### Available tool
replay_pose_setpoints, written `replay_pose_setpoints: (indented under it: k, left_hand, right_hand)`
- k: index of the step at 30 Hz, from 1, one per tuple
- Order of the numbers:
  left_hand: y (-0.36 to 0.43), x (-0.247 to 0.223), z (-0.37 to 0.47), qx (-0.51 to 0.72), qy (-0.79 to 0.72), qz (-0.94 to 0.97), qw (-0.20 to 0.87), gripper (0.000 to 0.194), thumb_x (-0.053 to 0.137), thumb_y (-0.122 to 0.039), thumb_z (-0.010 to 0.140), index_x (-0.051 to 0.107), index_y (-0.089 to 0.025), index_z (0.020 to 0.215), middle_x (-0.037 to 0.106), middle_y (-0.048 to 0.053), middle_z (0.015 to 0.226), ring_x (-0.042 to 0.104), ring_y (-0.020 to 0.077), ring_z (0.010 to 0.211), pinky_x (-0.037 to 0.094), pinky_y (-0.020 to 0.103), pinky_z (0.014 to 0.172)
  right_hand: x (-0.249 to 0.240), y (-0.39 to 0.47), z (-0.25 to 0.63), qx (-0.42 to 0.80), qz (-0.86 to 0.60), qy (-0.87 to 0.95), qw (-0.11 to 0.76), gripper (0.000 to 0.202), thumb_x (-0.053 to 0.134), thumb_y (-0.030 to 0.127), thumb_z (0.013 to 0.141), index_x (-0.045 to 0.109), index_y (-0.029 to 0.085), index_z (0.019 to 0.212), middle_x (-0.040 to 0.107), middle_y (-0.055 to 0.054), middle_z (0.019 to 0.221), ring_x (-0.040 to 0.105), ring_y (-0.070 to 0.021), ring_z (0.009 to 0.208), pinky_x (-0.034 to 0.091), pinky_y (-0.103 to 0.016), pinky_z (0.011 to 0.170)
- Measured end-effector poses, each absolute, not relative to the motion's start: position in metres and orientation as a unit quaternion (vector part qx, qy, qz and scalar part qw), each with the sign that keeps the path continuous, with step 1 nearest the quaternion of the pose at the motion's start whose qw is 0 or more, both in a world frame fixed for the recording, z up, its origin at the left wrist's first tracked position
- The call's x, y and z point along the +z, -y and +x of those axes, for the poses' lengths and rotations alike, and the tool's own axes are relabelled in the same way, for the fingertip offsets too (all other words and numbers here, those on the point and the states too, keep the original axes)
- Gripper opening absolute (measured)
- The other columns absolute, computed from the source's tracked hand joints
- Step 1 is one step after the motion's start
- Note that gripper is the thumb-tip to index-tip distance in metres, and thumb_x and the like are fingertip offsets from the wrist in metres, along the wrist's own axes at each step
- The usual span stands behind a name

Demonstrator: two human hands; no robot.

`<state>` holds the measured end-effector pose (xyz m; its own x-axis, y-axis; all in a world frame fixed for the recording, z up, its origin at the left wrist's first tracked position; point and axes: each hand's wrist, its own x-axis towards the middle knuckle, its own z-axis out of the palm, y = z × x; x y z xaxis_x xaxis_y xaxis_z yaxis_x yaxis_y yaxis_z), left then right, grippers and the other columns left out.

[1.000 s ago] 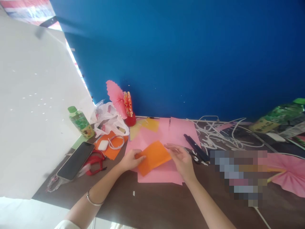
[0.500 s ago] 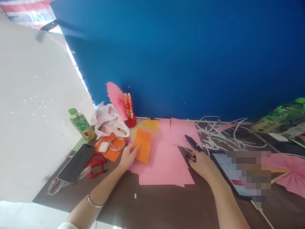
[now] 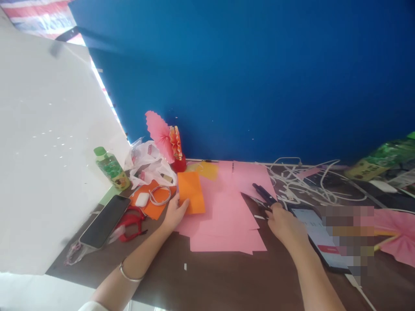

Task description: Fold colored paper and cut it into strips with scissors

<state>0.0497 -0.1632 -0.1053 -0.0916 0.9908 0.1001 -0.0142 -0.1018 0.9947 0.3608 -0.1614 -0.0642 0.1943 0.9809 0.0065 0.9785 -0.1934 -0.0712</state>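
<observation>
So this dark brown table [image 3: 227,276] is pretty packed: loose pink sheets [image 3: 223,224] across the middle, a black pen-like thing [image 3: 264,193] at their right edge, then a messy tangle of white cables [image 3: 311,188] and a lit phone [image 3: 319,237]. Left side's got orange paper [image 3: 154,211], a dark-screened phone [image 3: 104,221] and a green-capped bottle [image 3: 112,168]

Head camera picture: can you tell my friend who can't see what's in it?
A person's left hand holds orange paper over pink sheets on a brown desk, and the right hand is at a pair of scissors. On the left are a phone, a green-capped bottle and a pink paper fan; white cables lie tangled on the right.
</observation>
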Motion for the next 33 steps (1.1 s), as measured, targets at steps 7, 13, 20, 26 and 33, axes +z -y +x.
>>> replay_pose_setpoints:
  k: [7,13,20,26,33]
  left_hand:
    - [0.168,-0.099,0.05,0.538,-0.534,0.533,0.376,0.018,0.056,-0.029,0.076,0.057,-0.018,0.09,0.062,0.005,0.09,0.057,0.018,0.083,0.043,0.026,0.074]
    - [0.174,-0.096,0.053,0.542,-0.538,0.541,0.352,0.016,0.054,-0.033,0.079,0.054,-0.019,0.085,0.059,0.002,0.078,0.056,0.0159,0.07,0.042,0.025,0.065]
    - [0.175,-0.097,0.056,0.575,-0.538,0.494,0.368,0.022,0.053,-0.038,0.08,0.049,-0.02,0.092,0.057,0.001,0.073,0.056,0.0139,0.061,0.043,0.024,0.058]
    - [0.178,-0.092,0.061,0.616,-0.54,0.459,0.344,0.025,0.049,-0.042,0.082,0.044,-0.019,0.092,0.054,-0.001,0.07,0.054,0.0105,0.049,0.043,0.022,0.045]
    - [0.181,-0.087,0.066,0.632,-0.525,0.424,0.382,0.027,0.047,-0.045,0.084,0.035,-0.021,0.086,0.048,-0.008,0.056,0.049,0.0083,0.033,0.037,0.018,0.031]
  right_hand:
    - [-0.056,0.163,0.351,0.063,-0.768,0.628,0.113,0.032,0.048,0.043,0.074,0.06,0.02,0.091,0.068,-0.012,0.085,0.064,-0.0322,0.074,0.043,-0.037,0.057]
    - [-0.049,0.163,0.344,0.06,-0.774,0.55,0.309,0.033,0.047,0.047,0.074,0.056,0.018,0.087,0.065,-0.012,0.079,0.06,-0.0282,0.068,0.041,-0.036,0.057]
    - [-0.061,0.183,0.284,0.488,-0.497,0.616,0.367,0.032,0.058,0.048,0.071,0.046,0.019,0.062,0.049,0.003,0.05,0.046,-0.0122,0.05,0.035,-0.025,0.048]
    - [-0.062,0.202,0.258,0.605,-0.434,0.596,0.301,0.035,0.06,0.045,0.073,0.04,0.019,0.06,0.046,0.005,0.05,0.043,-0.0096,0.049,0.032,-0.023,0.049]
    - [-0.065,0.197,0.265,0.637,-0.406,0.594,0.276,0.038,0.047,0.051,0.08,0.043,0.018,0.062,0.048,0.002,0.047,0.04,-0.0095,0.045,0.029,-0.023,0.047]
